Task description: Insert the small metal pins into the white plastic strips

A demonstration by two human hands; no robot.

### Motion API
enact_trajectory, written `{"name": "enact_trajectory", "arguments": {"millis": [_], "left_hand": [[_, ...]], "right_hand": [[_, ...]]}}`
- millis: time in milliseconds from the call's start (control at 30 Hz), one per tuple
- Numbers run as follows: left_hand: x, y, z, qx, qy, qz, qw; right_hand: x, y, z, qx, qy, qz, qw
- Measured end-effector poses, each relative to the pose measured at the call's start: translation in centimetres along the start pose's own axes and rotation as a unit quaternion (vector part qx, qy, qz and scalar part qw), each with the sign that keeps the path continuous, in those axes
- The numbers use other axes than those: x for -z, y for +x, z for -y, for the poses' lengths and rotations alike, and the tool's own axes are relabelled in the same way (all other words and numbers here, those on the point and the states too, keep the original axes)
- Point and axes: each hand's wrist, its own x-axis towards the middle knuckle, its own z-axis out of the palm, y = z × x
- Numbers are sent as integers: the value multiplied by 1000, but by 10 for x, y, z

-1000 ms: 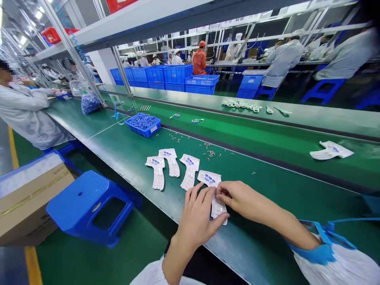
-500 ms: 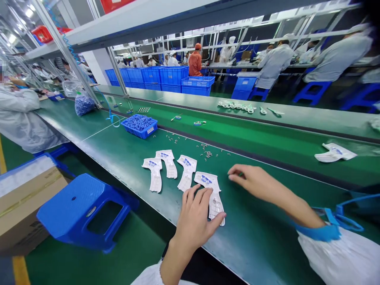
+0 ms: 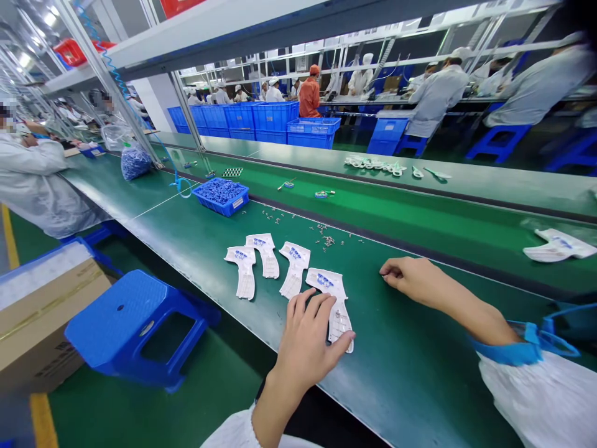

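Observation:
My left hand [image 3: 305,339] lies over the nearest white pistol-shaped plastic housing half [image 3: 341,317], its thumb at the lower right edge and its curved fingers on the left side, holding it against the bench. Blue parts sit in the upper end of this half. To its left lie more such halves, among them a white housing half [image 3: 243,274] with blue parts too. Off to the right, my right hand [image 3: 413,280] is low over the bench with fingertips pinched together; whatever they hold is too small to make out. Small metal screws [image 3: 329,241] are scattered beyond the hands.
A blue bin [image 3: 221,196] full of small blue parts stands at the bench's back left. Behind runs a green conveyor belt [image 3: 373,214] carrying small assemblies and another white housing half [image 3: 559,244]. A blue stool [image 3: 116,305] and a cardboard box [image 3: 51,323] are at left.
My right hand has shifted right and its fingertips have closed together. The housing half on the belt has moved right, as have the small assemblies. My left hand stays put.

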Motion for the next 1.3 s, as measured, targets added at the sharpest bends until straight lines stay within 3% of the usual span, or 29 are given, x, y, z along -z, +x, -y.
{"name": "enact_trajectory", "arguments": {"millis": [200, 367, 600, 833, 1300], "left_hand": [[-1, 0, 0, -7, -3, -12, 1000], [-2, 0, 2, -12, -3, -14, 1000], [-3, -1, 2, -5, -7, -7, 1000], [-3, -1, 2, -1, -6, 0, 1000], [-3, -1, 2, 5, -13, -1, 1000]], "right_hand": [[19, -25, 57, 86, 156, 92, 980], [14, -39, 84, 124, 240, 163, 949], [6, -38, 94, 117, 211, 179, 954], [0, -38, 95, 96, 246, 198, 944], [-12, -33, 89, 84, 213, 170, 958]]}}
